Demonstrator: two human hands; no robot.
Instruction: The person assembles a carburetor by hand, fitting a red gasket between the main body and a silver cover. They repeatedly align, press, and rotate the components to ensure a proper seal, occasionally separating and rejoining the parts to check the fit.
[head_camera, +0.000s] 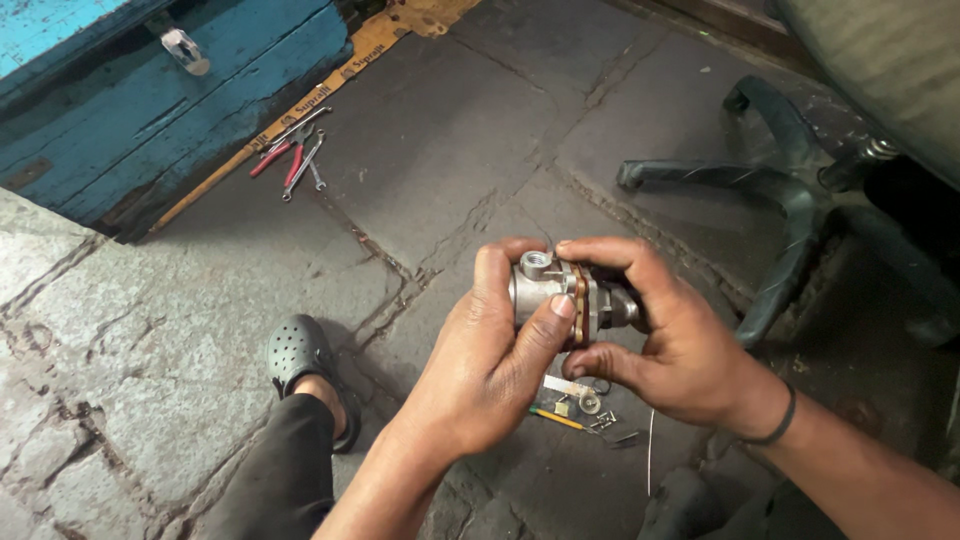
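The metal valve body lies with its long axis from nine to three o'clock, threaded port up, the left hand and right hand both clamped around it.

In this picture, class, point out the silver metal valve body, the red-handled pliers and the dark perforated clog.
silver metal valve body (541, 290), head view, left housing.
red-handled pliers (280, 155), head view, handles.
dark perforated clog (296, 347), head view, toe.
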